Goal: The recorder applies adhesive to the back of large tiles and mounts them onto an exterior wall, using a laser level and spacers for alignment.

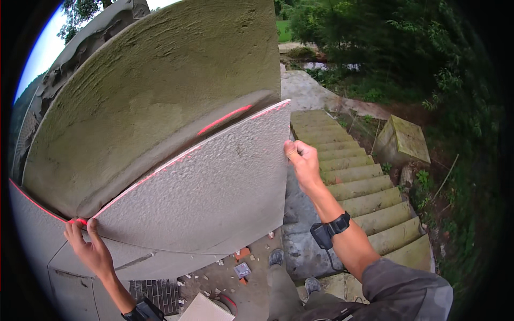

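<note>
The mortar-coated wall [160, 80] fills the upper left, combed in fine ridges. Against its lower part leans a large grey textured tile [209, 192] (a red laser line runs along its top edge). Right of the tile, concrete steps [364, 187] descend. The left hand [88, 246] grips the tile's lower-left corner; the right hand [302, 160] pinches its right edge, wearing a black wrist strap [332, 229].
</note>
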Demonstrator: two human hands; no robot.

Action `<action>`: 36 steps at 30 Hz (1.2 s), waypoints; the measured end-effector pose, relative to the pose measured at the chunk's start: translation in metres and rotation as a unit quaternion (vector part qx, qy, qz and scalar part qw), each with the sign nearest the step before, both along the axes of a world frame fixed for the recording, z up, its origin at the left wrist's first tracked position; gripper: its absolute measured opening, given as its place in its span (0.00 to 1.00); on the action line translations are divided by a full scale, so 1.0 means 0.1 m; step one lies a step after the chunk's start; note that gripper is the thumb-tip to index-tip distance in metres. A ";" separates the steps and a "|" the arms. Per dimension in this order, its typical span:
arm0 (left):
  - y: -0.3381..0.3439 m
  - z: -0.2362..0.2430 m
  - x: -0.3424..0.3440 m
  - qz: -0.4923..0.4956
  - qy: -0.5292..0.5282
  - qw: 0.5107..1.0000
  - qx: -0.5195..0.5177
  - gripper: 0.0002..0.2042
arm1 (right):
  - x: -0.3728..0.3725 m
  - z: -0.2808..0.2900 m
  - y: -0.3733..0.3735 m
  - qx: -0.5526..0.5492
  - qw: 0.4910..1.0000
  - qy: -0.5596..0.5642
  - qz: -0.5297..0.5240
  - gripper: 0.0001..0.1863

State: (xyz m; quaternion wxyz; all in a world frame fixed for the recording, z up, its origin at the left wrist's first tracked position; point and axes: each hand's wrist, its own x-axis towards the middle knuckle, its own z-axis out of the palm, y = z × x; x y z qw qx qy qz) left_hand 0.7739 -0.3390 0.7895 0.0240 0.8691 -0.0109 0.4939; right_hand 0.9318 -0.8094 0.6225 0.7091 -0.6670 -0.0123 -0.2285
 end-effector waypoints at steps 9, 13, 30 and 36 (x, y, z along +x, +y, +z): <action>0.01 0.02 0.01 -0.002 0.016 1.000 -0.014 0.12 | -0.02 0.02 0.01 -0.008 1.000 0.008 -0.009 0.27; 0.03 0.00 0.01 0.009 0.027 1.000 -0.004 0.13 | -0.02 0.01 0.00 -0.006 1.000 -0.009 0.002 0.27; 0.06 -0.03 -0.03 0.005 0.007 1.000 0.001 0.10 | -0.13 -0.09 -0.32 -0.093 0.995 -0.027 0.011 0.23; 0.07 -0.16 -0.52 0.000 -0.102 0.993 -0.066 0.06 | -0.66 -0.61 -1.16 -0.194 0.973 0.128 -0.013 0.18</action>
